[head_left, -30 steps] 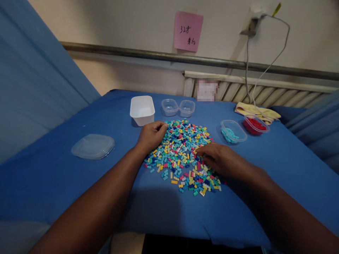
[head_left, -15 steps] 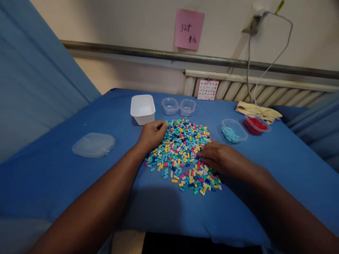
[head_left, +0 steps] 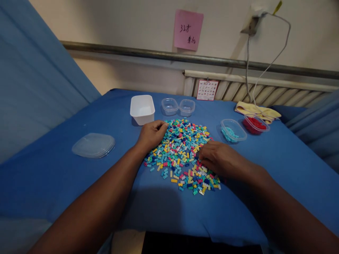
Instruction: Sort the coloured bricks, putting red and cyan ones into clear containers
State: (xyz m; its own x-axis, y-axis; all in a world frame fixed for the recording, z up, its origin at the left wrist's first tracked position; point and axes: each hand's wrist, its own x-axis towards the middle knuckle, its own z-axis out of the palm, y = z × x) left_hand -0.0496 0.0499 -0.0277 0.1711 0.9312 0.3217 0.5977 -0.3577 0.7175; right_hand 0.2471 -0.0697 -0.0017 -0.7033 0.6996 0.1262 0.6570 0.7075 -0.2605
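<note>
A broad heap of small toy building bricks in turquoise, yellow, red, navy and white is spread on the blue-covered table. At the heap's left edge rests my left hand, its fingers curled closed; whether anything is inside them is hidden. My right hand reaches into the heap's right side with fingertips bent together among the bricks. What those fingertips pinch, if anything, is too small to make out. Right of the heap, a clear tub holds turquoise bricks, and a second clear tub holds red ones.
A white bin stands behind my left hand. Two small clear tubs sit beside it. Stacked clear lids lie at left. A yellow cloth and a hanging cable are at the back right, near the radiator.
My right hand's fingers have drawn closer together and bent further down into the bricks. My left hand stays in place.
</note>
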